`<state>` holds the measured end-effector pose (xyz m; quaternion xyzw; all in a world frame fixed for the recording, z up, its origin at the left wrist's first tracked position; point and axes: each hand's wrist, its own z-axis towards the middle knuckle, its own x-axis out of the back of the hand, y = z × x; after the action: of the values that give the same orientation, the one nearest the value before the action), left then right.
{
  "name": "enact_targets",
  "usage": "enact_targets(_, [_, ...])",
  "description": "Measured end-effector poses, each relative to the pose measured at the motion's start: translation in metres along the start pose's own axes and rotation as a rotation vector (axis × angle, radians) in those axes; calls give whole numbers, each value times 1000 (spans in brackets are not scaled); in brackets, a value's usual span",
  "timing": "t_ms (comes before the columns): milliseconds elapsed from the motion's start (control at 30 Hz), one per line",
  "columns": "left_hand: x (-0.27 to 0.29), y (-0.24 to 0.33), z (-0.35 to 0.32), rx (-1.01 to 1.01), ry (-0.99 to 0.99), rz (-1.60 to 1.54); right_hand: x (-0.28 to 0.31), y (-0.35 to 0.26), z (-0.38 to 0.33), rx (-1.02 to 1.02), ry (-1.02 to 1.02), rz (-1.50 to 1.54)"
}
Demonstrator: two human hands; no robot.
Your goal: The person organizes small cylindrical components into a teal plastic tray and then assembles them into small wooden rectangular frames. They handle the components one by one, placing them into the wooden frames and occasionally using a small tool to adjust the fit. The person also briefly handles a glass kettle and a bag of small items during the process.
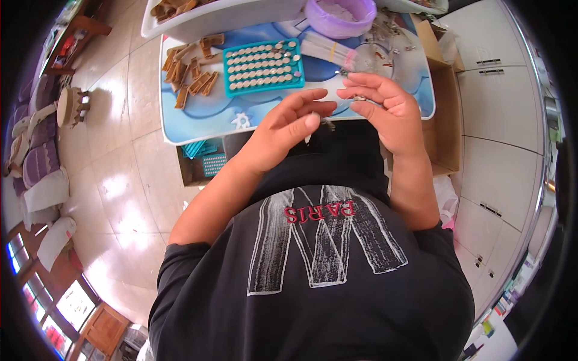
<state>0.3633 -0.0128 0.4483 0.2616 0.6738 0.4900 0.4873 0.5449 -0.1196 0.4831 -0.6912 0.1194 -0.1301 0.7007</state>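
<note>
Both my hands are raised over the near edge of the table. My left hand (283, 129) is closed with its fingers bent toward the thumb. A small dark and whitish piece (327, 125) shows by its thumb tip, too small to name. My right hand (391, 111) pinches a tiny metallic piece (359, 98) between thumb and fingers. Beyond my left hand lies a teal tray (226, 80) with rows of round, silvery button-like pieces (259, 67). Past my right hand, small shiny metal parts (385, 54) are scattered on the table.
The blue patterned table (205, 123) also bears brown folded pieces (191, 75), a banded bundle of clear plastic strips (328, 51) and a purple bowl (337, 27). A white bin (223, 21) stands at the back. Cardboard boxes (444, 114) flank the table's right side; more teal trays (214, 163) sit below left.
</note>
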Motion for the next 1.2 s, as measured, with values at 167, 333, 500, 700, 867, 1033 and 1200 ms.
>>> enact_targets(167, [1, 1, -12, 188, 115, -180, -32, 7, 4, 134, -147, -287])
enact_targets(333, [7, -4, -16, 278, 250, -332, -43, 8, 4, 171, -98, -339])
enact_targets(500, [2, -5, -15, 166, 310, -238, -37, 7, 4, 242, -19, -532])
enact_targets(700, [-10, 7, -14, 113, 384, -136, -45, 13, 4, 513, 139, -699])
enact_targets(867, [-7, 7, -14, 170, 387, -69, -47, 14, 7, 613, 103, -714])
enact_targets(1033, [-7, -9, -17, 12, 444, 120, -52, 11, 6, 564, 78, -806])
enact_targets(1200, [-8, 13, -21, 75, 391, 378, -52, 15, 12, 492, 92, -835])
